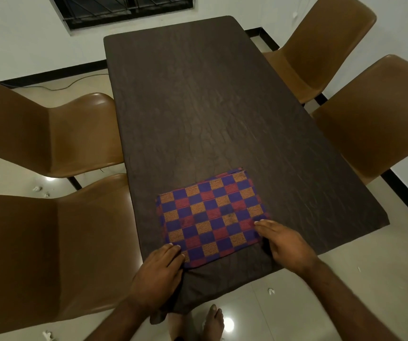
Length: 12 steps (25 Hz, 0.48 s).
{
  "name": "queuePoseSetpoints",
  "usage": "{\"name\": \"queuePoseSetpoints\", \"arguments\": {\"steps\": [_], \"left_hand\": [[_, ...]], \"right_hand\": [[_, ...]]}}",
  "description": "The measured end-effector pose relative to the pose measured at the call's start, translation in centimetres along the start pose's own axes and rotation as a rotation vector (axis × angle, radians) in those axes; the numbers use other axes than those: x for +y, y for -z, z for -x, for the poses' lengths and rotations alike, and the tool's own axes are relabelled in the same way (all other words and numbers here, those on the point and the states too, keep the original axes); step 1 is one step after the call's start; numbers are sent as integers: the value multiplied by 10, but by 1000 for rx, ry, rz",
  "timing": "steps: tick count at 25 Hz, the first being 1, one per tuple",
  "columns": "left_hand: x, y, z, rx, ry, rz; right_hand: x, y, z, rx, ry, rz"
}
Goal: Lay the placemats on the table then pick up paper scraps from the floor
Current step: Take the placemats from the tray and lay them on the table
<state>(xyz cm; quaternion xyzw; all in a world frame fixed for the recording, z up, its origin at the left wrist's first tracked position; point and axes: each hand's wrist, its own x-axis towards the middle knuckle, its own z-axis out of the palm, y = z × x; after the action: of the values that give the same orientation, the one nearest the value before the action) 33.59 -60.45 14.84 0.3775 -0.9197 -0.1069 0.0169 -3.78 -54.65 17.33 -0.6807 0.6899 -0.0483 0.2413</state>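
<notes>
The placemat (212, 215) lies flat, its long axis running from the left hand (160, 274) to the right hand (284, 244). Both hands press its near corners with straight fingers.

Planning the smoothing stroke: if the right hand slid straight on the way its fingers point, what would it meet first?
The right hand points forward and left, fingertips touching the checkered placemat; going on, it would likely just cross that mat, then reach the table top. Nothing else looks in its way.

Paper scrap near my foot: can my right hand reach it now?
Probably, with a bend: the paper scrap lies on bare floor just clear of the table, below the right hand, which holds nothing.
</notes>
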Motion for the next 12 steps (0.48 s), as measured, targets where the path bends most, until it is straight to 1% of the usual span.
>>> {"name": "queuePoseSetpoints", "arguments": {"steps": [3,5,6,8,9,10,11,12], "left_hand": [[-6,7,-6,16,-6,51],[-11,20,-12,21,95,235],[-12,31,-14,24,192,399],[-10,65,-19,23,377,791],[-9,86,-22,25,415,958],[-9,106,-25,59,427,1066],[-10,123,-29,97,423,1143],[-12,138,-32,134,413,1206]], "right_hand": [[-5,5,-5,49,25,43],[-7,12,-6,142,7,-33],[-8,18,-7,219,-18,-96],[-14,42,-8,333,-110,-322],[-20,60,-10,343,-169,-487],[-28,81,-11,324,-202,-639],[-34,102,-12,319,-181,-749],[-38,122,-14,336,-132,-793]]}}
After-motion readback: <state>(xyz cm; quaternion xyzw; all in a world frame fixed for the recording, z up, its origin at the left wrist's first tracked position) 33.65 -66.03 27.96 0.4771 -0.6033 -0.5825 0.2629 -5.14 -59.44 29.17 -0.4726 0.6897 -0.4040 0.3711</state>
